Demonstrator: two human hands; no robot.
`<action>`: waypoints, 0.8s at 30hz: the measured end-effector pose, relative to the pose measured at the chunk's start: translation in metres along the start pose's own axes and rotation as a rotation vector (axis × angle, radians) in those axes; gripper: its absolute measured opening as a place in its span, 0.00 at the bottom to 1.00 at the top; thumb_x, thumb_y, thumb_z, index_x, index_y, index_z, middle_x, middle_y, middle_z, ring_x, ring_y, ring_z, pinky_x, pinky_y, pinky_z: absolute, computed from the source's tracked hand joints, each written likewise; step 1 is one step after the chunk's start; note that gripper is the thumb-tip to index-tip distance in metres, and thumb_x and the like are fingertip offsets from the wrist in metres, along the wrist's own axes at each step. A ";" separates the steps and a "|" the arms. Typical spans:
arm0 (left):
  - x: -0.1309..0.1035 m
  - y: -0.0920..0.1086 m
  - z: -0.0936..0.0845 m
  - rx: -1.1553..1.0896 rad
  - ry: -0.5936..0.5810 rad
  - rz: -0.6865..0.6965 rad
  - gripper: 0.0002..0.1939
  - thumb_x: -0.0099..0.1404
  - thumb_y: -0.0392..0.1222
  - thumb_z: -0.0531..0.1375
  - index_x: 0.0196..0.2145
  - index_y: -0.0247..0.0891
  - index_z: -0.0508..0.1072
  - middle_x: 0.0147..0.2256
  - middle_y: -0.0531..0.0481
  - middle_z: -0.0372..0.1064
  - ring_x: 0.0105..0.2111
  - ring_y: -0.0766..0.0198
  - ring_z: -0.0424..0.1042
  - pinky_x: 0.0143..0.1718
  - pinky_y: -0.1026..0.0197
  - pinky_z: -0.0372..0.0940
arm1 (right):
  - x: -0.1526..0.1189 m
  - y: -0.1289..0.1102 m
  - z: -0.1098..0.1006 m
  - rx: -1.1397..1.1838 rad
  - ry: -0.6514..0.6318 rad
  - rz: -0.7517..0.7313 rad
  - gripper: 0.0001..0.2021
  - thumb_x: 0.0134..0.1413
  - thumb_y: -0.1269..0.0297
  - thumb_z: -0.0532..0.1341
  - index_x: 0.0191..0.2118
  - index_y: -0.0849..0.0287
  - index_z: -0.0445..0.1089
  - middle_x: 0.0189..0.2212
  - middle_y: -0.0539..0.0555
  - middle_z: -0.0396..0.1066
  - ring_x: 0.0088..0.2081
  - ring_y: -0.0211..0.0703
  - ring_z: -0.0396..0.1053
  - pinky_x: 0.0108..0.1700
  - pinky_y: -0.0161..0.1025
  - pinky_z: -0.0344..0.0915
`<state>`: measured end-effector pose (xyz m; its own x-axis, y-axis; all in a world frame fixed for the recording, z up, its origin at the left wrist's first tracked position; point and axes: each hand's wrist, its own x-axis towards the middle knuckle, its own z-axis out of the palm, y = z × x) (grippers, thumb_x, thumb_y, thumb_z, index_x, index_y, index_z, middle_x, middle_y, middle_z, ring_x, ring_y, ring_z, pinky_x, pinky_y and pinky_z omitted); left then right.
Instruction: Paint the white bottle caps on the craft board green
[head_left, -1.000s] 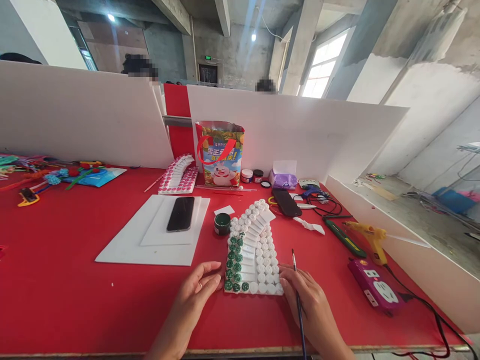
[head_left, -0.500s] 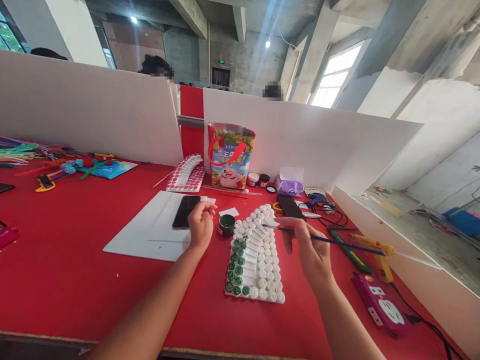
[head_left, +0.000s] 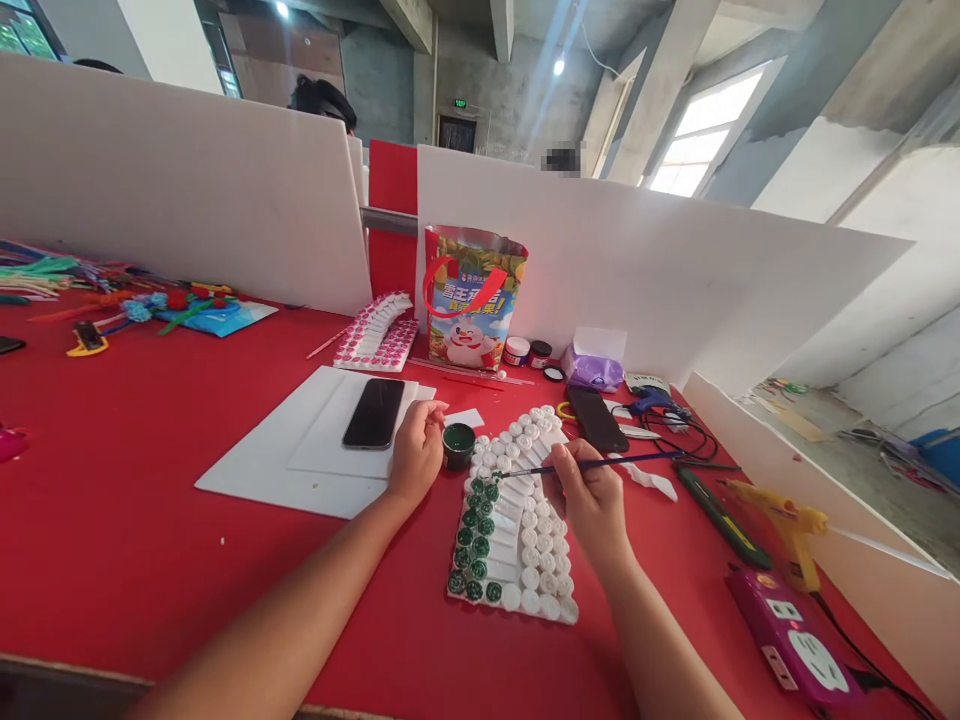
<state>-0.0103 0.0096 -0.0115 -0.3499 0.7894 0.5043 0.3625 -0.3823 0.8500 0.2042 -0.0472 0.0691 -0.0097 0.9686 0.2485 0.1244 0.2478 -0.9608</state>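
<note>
My right hand point(head_left: 592, 500) pinches a thin dark-blue paintbrush point(head_left: 626, 460). Its tip meets a partly green rosette at the upper end of the green row. Below the hand lies a white panel point(head_left: 504, 550) covered with small swirled rosettes: green ones point(head_left: 465, 537) line the left side, white ones point(head_left: 549, 555) fill the rest, and a ribbed white strip curves between them. My left hand point(head_left: 417, 455) rests with curled fingers beside an open jar of dark green paint point(head_left: 458, 445); nothing shows in its grasp.
A phone point(head_left: 374, 412) lies on white boards point(head_left: 262, 450) at left. Behind stand a printed bag point(head_left: 476, 300), a pink rosette panel point(head_left: 375, 340) and a purple tissue pack point(head_left: 594, 370). At right are a yellow glue gun point(head_left: 787, 525), a green cutter point(head_left: 721, 515) and a power strip point(head_left: 791, 635).
My right hand has moved left and the brush tip has come down onto a rosette in the green row. The left hand is now closer to the paint jar. The view has shifted slightly.
</note>
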 end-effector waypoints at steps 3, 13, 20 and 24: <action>0.000 -0.004 0.000 0.019 -0.013 -0.003 0.13 0.63 0.31 0.50 0.40 0.41 0.71 0.36 0.49 0.71 0.39 0.59 0.72 0.46 0.56 0.68 | 0.001 0.006 0.001 -0.040 -0.031 -0.004 0.28 0.57 0.33 0.62 0.27 0.57 0.64 0.14 0.44 0.60 0.14 0.29 0.51 0.16 0.31 0.45; 0.000 -0.004 0.000 0.033 -0.007 -0.030 0.14 0.63 0.30 0.49 0.41 0.40 0.71 0.38 0.48 0.73 0.39 0.60 0.74 0.45 0.56 0.68 | 0.001 0.008 -0.006 -0.104 -0.002 -0.052 0.27 0.62 0.37 0.60 0.26 0.57 0.64 0.15 0.45 0.60 0.15 0.30 0.52 0.17 0.31 0.48; 0.001 -0.006 0.001 0.035 0.008 -0.051 0.14 0.62 0.29 0.50 0.40 0.40 0.71 0.37 0.49 0.72 0.38 0.60 0.73 0.44 0.56 0.68 | 0.000 0.009 -0.004 -0.185 -0.011 -0.082 0.26 0.63 0.38 0.60 0.26 0.57 0.66 0.15 0.46 0.61 0.15 0.31 0.54 0.16 0.32 0.49; 0.001 -0.004 0.001 0.029 0.007 -0.048 0.14 0.63 0.29 0.50 0.40 0.40 0.71 0.38 0.49 0.72 0.39 0.60 0.73 0.45 0.57 0.68 | 0.000 0.007 -0.004 -0.184 0.016 -0.106 0.26 0.64 0.39 0.59 0.26 0.57 0.66 0.15 0.45 0.61 0.15 0.31 0.54 0.17 0.31 0.49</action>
<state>-0.0115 0.0127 -0.0148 -0.3733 0.8034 0.4639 0.3700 -0.3296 0.8686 0.2095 -0.0459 0.0633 -0.0166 0.9366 0.3500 0.3024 0.3384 -0.8911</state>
